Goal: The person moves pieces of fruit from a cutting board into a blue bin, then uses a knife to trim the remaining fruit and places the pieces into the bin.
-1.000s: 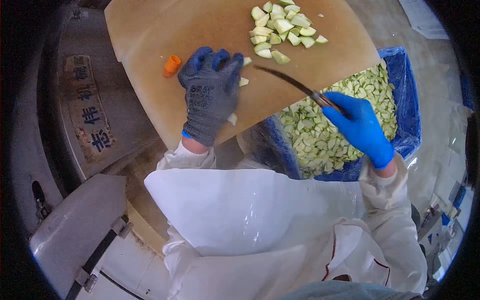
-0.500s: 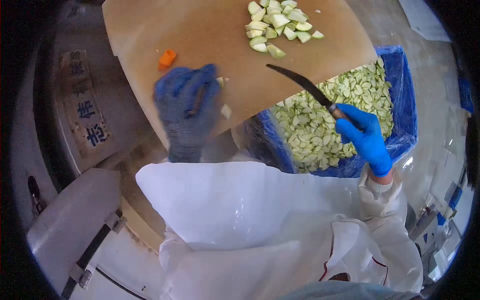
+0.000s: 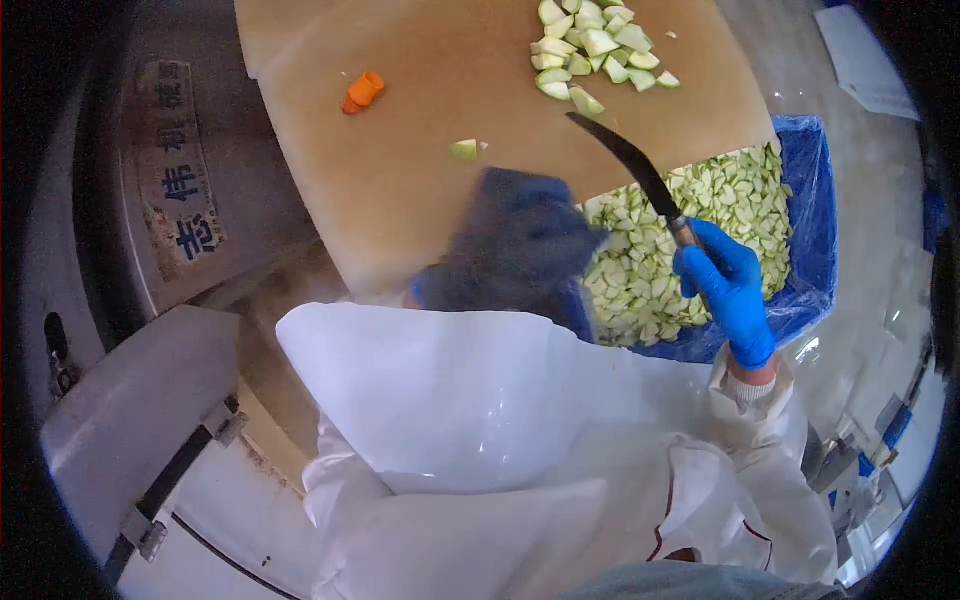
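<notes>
My right hand (image 3: 730, 290), in a blue glove, is closed around the wooden handle of a curved knife (image 3: 640, 168); the dark blade points up and left over the board's edge. My left hand (image 3: 525, 240), in a dark glove, is smeared by motion at the near edge of the brown cutting board (image 3: 400, 150), beside the bin; its fingers cannot be made out. A pile of pale green chunks (image 3: 600, 42) lies at the top of the board. One small green piece (image 3: 464, 150) and an orange object (image 3: 364, 91) lie farther left.
A blue bin (image 3: 812, 200) lined with clear plastic holds several sliced green pieces, right of the board and partly under it. A metal machine (image 3: 180, 170) with lettering stands at the left. A white apron (image 3: 450, 400) hangs close to the board's near edge.
My left hand has swept right, from near the orange object to beside the bin. The small white piece near the board's edge no longer shows. My right hand still holds the knife.
</notes>
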A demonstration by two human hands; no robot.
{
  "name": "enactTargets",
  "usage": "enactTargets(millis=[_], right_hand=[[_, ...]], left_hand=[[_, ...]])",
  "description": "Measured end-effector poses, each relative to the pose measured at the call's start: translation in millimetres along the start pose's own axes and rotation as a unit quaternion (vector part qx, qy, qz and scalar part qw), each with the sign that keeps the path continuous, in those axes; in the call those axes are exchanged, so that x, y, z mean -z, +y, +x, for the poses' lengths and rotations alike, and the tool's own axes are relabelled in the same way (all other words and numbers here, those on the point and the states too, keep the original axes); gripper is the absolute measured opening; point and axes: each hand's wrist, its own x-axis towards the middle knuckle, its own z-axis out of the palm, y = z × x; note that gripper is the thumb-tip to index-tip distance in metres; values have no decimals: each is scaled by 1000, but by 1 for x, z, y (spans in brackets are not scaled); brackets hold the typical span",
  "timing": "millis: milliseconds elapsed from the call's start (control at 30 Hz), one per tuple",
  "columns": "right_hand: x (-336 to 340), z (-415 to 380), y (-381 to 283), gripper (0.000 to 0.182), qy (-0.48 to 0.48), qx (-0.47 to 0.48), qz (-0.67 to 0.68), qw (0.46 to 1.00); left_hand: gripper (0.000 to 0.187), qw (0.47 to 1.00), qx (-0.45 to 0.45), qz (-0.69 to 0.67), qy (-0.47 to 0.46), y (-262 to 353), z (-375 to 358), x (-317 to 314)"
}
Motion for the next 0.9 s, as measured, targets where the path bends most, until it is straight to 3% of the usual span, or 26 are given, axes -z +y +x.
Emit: enactTargets(millis=[67,133,233,333,433,533,900], right_hand=[[-12,1,-5,29,-27,-18,40,999],[-31,4,-12,26,-62,-57,88,993],[-62,12,7,26,-83,-63,120,987],[-89,16,12,26,-81,-78,165,980],[-103,17,17,28,-78,-35,162,983],[-108,15,12,28,-108,-114,210,965],[-116,12,3,36,-118,-135,256,950]], left_hand=[[26,985,144,77,56,-15,-11,13],[24,939,225,167,200,-18,-23,31],[23,912,277,245,178,-29,-31,37],[24,929,255,217,156,-41,-31,28],[25,929,226,265,127,-46,-30,25],[25,930,244,243,131,-50,-35,22],[26,927,249,252,126,-54,-37,17]])
